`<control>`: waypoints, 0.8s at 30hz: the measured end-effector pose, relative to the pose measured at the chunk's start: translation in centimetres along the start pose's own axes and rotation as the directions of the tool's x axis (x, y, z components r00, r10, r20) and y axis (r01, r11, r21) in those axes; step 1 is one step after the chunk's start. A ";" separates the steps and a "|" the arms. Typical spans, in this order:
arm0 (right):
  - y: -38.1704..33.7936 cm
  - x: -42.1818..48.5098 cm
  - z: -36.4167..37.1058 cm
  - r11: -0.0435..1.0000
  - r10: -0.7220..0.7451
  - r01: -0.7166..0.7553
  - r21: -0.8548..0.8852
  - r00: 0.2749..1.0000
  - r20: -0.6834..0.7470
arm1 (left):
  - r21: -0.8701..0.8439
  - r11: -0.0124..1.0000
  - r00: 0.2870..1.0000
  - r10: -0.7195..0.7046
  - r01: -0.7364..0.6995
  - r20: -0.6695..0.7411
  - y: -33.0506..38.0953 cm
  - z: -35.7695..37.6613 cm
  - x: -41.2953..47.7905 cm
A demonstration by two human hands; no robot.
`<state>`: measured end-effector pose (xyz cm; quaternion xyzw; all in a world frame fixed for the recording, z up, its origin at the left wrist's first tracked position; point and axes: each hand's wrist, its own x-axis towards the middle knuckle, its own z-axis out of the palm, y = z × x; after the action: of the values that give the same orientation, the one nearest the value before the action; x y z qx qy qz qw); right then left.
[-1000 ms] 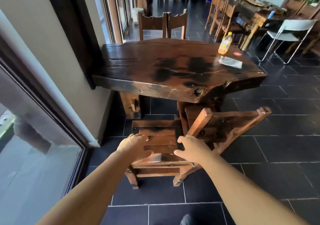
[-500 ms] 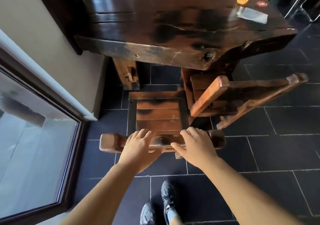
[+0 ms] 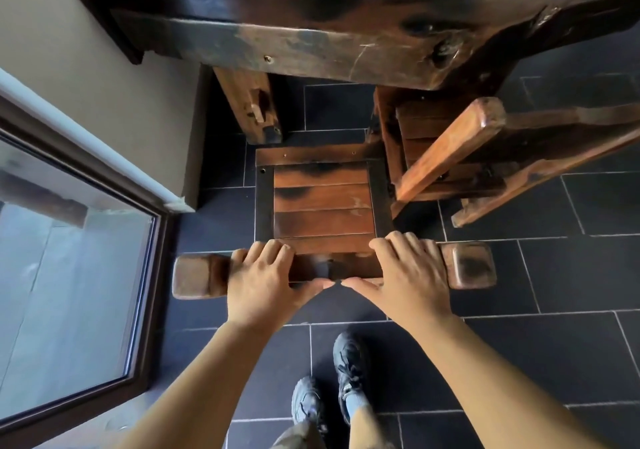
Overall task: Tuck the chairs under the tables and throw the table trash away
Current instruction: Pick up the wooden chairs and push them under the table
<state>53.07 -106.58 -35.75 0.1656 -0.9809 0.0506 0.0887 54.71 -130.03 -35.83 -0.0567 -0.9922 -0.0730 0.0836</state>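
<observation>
Dark tiled floor (image 3: 554, 275), left hand (image 3: 259, 282) and right hand (image 3: 412, 282) both gripping chair (image 3: 322, 206) backrest, seat ahead toward table (image 3: 311, 43)

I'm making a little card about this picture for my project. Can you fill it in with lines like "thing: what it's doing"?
left hand: grips the chair's top rail
right hand: grips the same rail
chair: upright, seat mostly out from under the table
table: dark wood, just ahead of the chair
second chair: angled, beside the first
shoes: black, on the dark tile floor
</observation>
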 end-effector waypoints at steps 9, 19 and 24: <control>0.4 0.8 0.4 1.000 0.001 0.000 0.023 0.999 -0.047 | -0.025 0.999 0.997 0.033 -0.035 -0.070 -0.7 0.6 0.9; 1.5 4.4 1.2 1.000 0.015 -0.014 0.012 0.999 -0.051 | -0.023 0.998 0.995 0.058 -0.060 -0.083 -1.9 1.7 5.0; 2.2 6.8 1.7 0.999 0.028 -0.027 0.040 0.999 -0.031 | -0.019 0.999 0.998 0.042 -0.043 -0.052 -2.4 1.9 7.5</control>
<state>45.72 -106.93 -36.25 0.1530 -0.9804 0.0737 0.1000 46.78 -131.33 -36.70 -0.0765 -0.9875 -0.0827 0.1101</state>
